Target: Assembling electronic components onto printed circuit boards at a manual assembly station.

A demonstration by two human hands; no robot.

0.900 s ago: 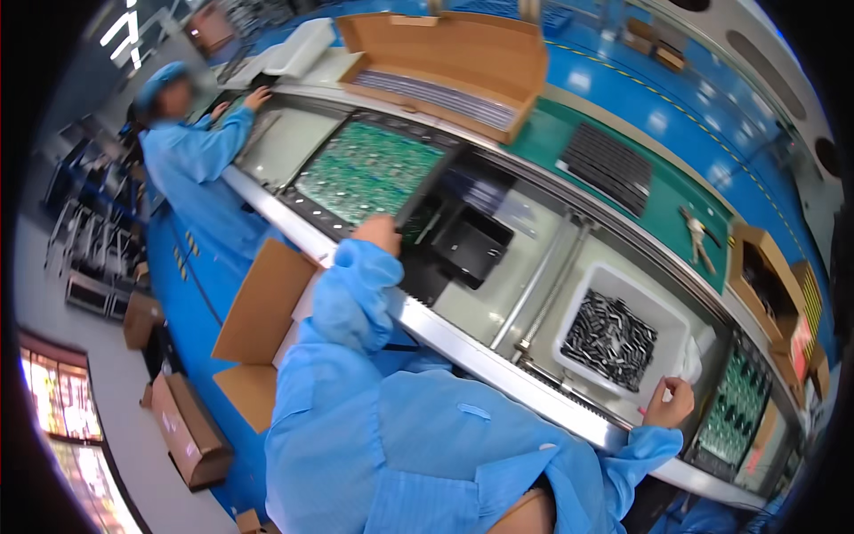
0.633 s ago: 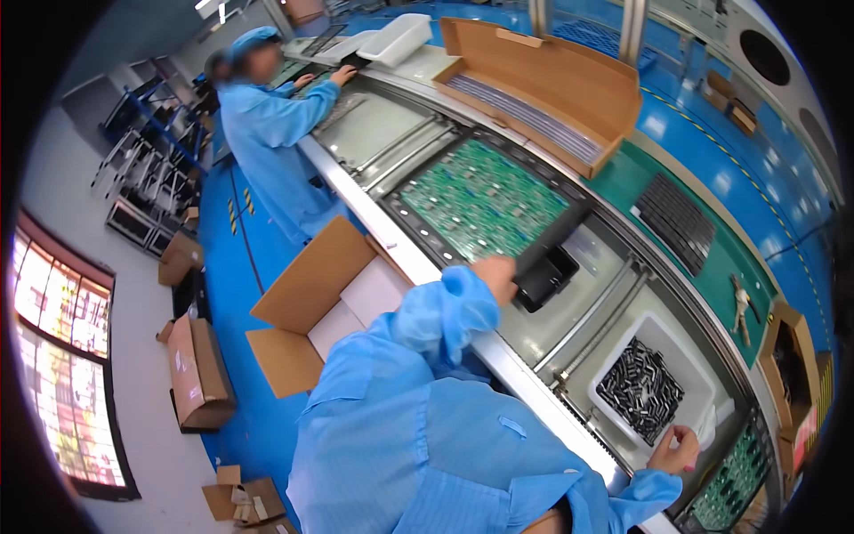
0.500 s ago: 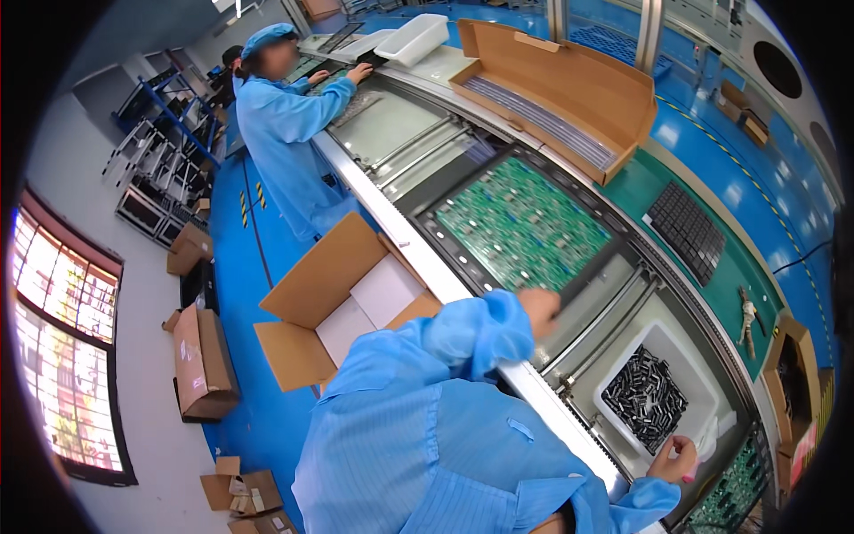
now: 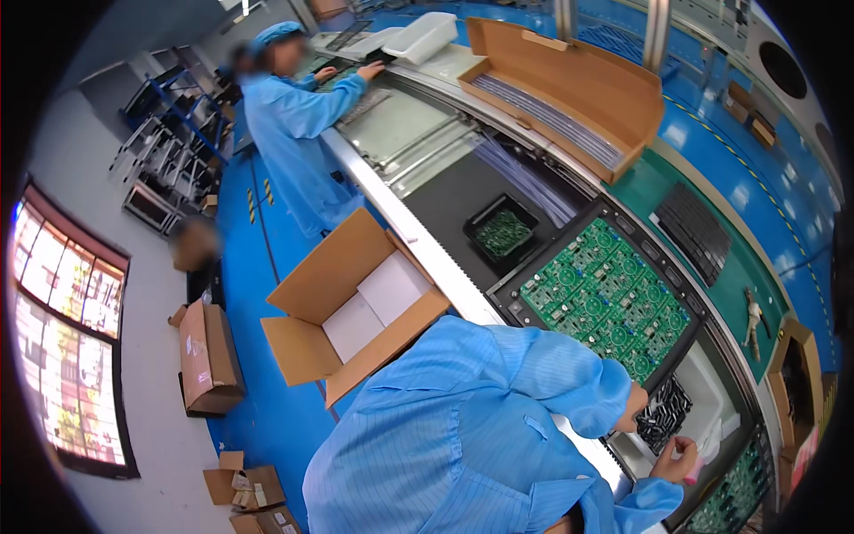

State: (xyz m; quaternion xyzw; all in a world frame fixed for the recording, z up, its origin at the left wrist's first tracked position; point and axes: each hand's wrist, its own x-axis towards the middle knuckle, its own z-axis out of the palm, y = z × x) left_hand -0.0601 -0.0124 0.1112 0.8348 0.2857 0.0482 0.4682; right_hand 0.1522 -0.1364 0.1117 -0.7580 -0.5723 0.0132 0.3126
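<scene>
My left hand [image 4: 632, 408] is at the near corner of a dark frame [image 4: 509, 305] that carries green circuit boards [image 4: 609, 298] with small parts on them. Its fingers are mostly hidden, so whether it grips the frame cannot be told. Just beyond that hand, small black cylindrical parts [image 4: 665, 415] lie heaped in a white bin [image 4: 703, 383], which the frame partly covers. My right hand [image 4: 676, 460] is over the bin's near edge, fingertips pinched together; what they hold is too small to make out. Something pink [image 4: 692, 472] shows beside it.
A black tray of small green pieces [image 4: 503, 233] sits on the line behind the frame. An open carton [image 4: 356, 307] stands at left. Beyond the line are a long carton of tubes [image 4: 551, 116] and a black keyboard-like grid [image 4: 692, 233]. A co-worker [image 4: 289, 125] works farther up.
The frame with the circuit boards has moved right and nearer, now over part of the white bin. My left hand moved the same way. The black tray has come into view behind it.
</scene>
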